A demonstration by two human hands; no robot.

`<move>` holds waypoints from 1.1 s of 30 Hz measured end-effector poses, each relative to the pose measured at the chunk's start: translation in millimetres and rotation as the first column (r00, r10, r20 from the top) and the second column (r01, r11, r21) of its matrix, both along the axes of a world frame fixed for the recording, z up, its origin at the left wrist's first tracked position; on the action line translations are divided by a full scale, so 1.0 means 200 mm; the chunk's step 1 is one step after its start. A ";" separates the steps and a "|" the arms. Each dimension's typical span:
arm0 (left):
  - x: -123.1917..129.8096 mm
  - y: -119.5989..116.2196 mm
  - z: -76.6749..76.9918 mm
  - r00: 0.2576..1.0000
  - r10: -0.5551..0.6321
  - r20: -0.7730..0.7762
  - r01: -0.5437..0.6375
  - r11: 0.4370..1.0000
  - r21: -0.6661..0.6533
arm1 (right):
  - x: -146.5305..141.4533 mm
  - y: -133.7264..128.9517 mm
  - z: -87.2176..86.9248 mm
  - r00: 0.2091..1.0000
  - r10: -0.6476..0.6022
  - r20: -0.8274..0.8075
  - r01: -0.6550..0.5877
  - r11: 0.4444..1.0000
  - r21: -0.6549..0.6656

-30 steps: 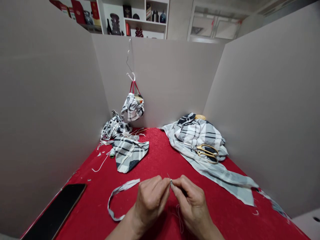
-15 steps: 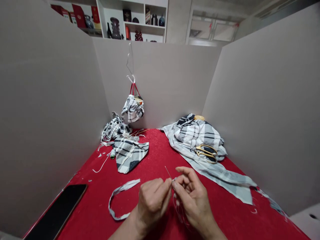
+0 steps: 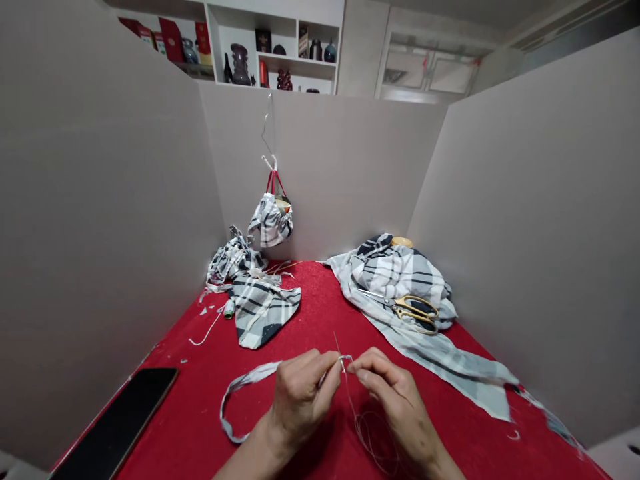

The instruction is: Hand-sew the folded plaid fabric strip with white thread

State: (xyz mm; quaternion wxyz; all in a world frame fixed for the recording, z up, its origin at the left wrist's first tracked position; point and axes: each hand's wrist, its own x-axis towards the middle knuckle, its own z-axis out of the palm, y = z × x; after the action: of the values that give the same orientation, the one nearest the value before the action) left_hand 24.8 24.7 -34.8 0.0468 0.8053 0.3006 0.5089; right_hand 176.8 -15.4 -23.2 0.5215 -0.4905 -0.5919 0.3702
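Needle (image 3: 337, 343) and cloth strip (image 3: 255, 373) are pinched by left hand (image 3: 303, 393); whether anything is gripped by right hand (image 3: 393, 393), just beside, cannot be told. Beyond both hands, room on red bench (image 3: 320, 303) is bounded by plaid cloth (image 3: 265, 313) leftward, scissors (image 3: 399, 306) rightward.

Right of the plaid scrap (image 3: 267, 312), a lane of red cloth (image 3: 321, 300) lets a hand pass back to the rear partition (image 3: 330, 173); farther right, a plaid fabric heap (image 3: 400, 273) with gold-handled scissors (image 3: 414, 311) bounds it. Left of the scrap sits a thread spool (image 3: 229, 309); behind, crumpled offcuts (image 3: 233, 259) and, higher, a hanging pouch (image 3: 271, 222). In front, the grey fabric strip (image 3: 231, 393), left hand (image 3: 304, 390), right hand (image 3: 393, 390) and needle (image 3: 337, 342) obstruct.
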 end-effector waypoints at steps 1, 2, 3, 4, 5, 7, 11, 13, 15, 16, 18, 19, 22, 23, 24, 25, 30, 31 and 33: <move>0.00 0.00 0.00 1.000 0.006 -0.004 -0.006 1.000 -0.004 | 0.00 0.00 0.01 1.000 0.006 0.002 -0.006 1.000 0.011; 0.00 0.00 0.00 1.000 0.008 -0.006 -0.008 1.000 -0.005 | 0.00 0.00 0.01 1.000 0.014 0.001 -0.014 1.000 0.025; 0.00 0.01 -0.01 1.000 0.008 -0.006 -0.008 1.000 -0.005 | -0.01 0.00 0.01 1.000 0.019 -0.003 -0.019 0.999 0.039; 0.00 0.01 -0.01 1.000 0.007 -0.005 -0.007 1.000 -0.005 | -0.01 0.00 0.01 1.000 0.015 -0.010 -0.015 0.999 0.046; 0.00 0.01 -0.01 1.000 0.007 -0.006 -0.007 1.000 -0.005 | -0.01 0.00 0.01 1.000 0.002 -0.018 -0.001 0.999 0.044; 0.01 0.01 -0.02 1.000 0.006 -0.009 -0.006 1.000 0.002 | -0.02 0.01 0.01 0.999 -0.037 -0.029 0.037 0.999 0.013; 0.00 0.01 -0.02 0.999 -0.003 -0.034 0.004 1.000 0.029 | -0.03 0.01 0.04 0.998 -0.028 0.055 0.029 0.999 -0.021; 0.00 0.01 -0.02 0.999 -0.012 -0.030 0.012 1.000 0.008 | -0.03 0.00 0.06 0.987 0.042 0.157 -0.043 0.999 -0.002; 0.00 0.01 -0.02 1.000 -0.022 -0.001 0.022 0.999 -0.037 | -0.02 -0.01 0.08 0.956 0.122 0.268 -0.129 0.992 0.011; 0.00 0.01 -0.02 0.999 -0.028 0.023 0.029 0.998 -0.063 | -0.01 -0.01 0.08 0.934 0.149 0.326 -0.161 0.987 0.009; 0.00 0.01 -0.02 0.996 -0.044 0.076 0.053 0.991 -0.120 | 0.02 -0.01 0.08 0.893 0.121 0.434 -0.140 0.990 0.013; 0.00 0.01 -0.02 0.993 -0.053 0.103 0.068 0.986 -0.150 | 0.04 -0.01 0.07 0.878 0.062 0.475 -0.087 0.996 0.031; 0.00 0.01 -0.02 0.984 -0.076 0.161 0.113 0.965 -0.238 | 0.07 0.01 0.04 0.867 -0.154 0.474 0.094 0.985 0.148; 0.01 0.01 -0.02 0.982 -0.078 0.171 0.121 0.958 -0.259 | 0.07 0.01 0.03 0.880 -0.189 0.436 0.117 0.976 0.186; 0.01 0.02 -0.01 0.981 -0.078 0.176 0.125 0.954 -0.274 | 0.07 0.02 0.03 0.897 -0.192 0.398 0.112 0.970 0.216; 0.01 0.02 -0.01 0.981 -0.076 0.179 0.125 0.951 -0.283 | 0.06 0.02 0.02 0.914 -0.179 0.365 0.091 0.965 0.247; 0.01 0.01 0.00 0.979 -0.086 0.184 0.139 0.944 -0.299 | 0.02 0.03 0.02 0.921 -0.157 0.357 -0.012 0.904 0.428; 0.01 0.01 0.00 0.979 -0.089 0.185 0.145 0.938 -0.314 | 0.02 0.04 0.01 0.918 -0.168 0.359 -0.011 0.894 0.447; 0.01 0.01 0.01 0.975 -0.097 0.201 0.170 0.907 -0.385 | 0.02 0.05 0.01 0.931 -0.156 0.329 -0.001 0.902 0.431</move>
State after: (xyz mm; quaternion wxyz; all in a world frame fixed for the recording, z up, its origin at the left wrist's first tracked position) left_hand 27.3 26.2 -33.6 0.2718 0.7490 0.3368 0.5017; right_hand 180.3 -4.9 -21.7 0.5144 -0.4478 -0.7220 0.1164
